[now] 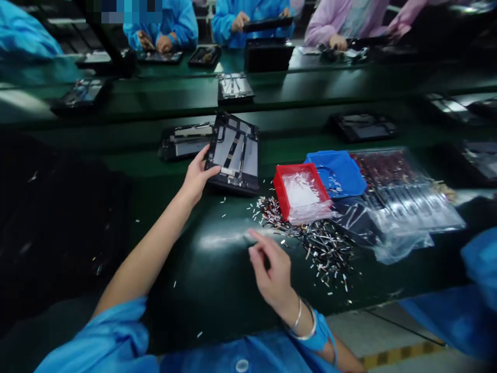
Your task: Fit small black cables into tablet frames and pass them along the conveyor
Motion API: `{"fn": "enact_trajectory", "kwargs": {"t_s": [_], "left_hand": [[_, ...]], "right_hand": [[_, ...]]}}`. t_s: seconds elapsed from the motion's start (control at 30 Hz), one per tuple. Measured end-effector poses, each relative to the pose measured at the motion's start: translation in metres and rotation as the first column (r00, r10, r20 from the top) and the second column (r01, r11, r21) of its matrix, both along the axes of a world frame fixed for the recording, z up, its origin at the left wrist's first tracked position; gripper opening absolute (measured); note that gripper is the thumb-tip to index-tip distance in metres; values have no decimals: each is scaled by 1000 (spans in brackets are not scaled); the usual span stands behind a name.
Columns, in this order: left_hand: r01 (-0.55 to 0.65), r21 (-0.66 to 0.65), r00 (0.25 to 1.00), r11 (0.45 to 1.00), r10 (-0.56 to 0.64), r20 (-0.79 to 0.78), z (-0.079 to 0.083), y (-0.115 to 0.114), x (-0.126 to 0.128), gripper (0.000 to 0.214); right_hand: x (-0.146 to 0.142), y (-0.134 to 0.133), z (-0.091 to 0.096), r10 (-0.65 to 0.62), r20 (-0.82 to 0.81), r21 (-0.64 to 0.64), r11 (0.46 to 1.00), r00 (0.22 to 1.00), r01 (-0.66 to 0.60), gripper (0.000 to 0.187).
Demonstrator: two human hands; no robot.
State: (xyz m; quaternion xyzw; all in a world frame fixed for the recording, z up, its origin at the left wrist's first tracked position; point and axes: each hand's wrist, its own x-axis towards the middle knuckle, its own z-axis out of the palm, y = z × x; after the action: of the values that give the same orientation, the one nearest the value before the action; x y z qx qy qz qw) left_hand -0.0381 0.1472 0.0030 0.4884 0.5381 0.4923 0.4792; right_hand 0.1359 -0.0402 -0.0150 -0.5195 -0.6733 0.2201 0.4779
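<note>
My left hand (196,177) grips the lower left edge of an opened tablet (235,154), thumb on top. The tablet is tilted, showing grey panels, dark ribbon cables and small circuit parts. Behind it lies another opened tablet (188,140), partly covered. My right hand (272,267) hovers over the green bench (217,274), index finger and thumb curved with a gap between their tips; no object shows between them. Right of it spreads a pile of small strips and scraps (326,248). A red bin (282,192) holds small white pieces in a plastic bag.
A blue bin (337,173) adjoins the red one. Clear plastic trays (411,191) with parts lie to the right. More opened devices (363,126) rest farther back. A dark bulk (58,223) stands at left. Co-workers (252,20) work across the bench; a blue sleeve (479,259) is at right.
</note>
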Motion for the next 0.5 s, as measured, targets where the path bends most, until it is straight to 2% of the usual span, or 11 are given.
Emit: {"fn": "enact_trajectory", "kwargs": {"t_s": [0.1, 0.17, 0.23, 0.33, 0.4, 0.43, 0.5], "left_hand": [[36, 6, 995, 999, -36, -97, -4, 73, 47, 69], [44, 43, 986, 998, -37, -160, -3, 101, 67, 59], [36, 101, 967, 994, -10, -253, 0, 114, 67, 54], [0, 199, 889, 980, 91, -449, 6, 111, 30, 50], [-36, 251, 764, 967, 189, -617, 10, 104, -9, 52], [-34, 249, 722, 968, 196, -663, 13, 100, -29, 57], [44, 212, 645, 976, 134, -752, 17, 96, -63, 64]], "right_hand": [[-3, -1, 3, 74, 95, 78, 994, 993, -82, 23], [-4, 0, 4, 82, 118, 99, 991, 990, -94, 22], [-3, 1, 4, 73, 116, 100, 991, 991, -85, 21], [-2, 1, 5, 94, 92, 88, 991, 991, -102, 19], [0, 1, 6, 120, 81, 87, 988, 990, -126, 19], [1, 1, 7, 123, 79, 86, 988, 989, -129, 19], [1, 1, 8, 118, 82, 83, 989, 990, -125, 20]]}}
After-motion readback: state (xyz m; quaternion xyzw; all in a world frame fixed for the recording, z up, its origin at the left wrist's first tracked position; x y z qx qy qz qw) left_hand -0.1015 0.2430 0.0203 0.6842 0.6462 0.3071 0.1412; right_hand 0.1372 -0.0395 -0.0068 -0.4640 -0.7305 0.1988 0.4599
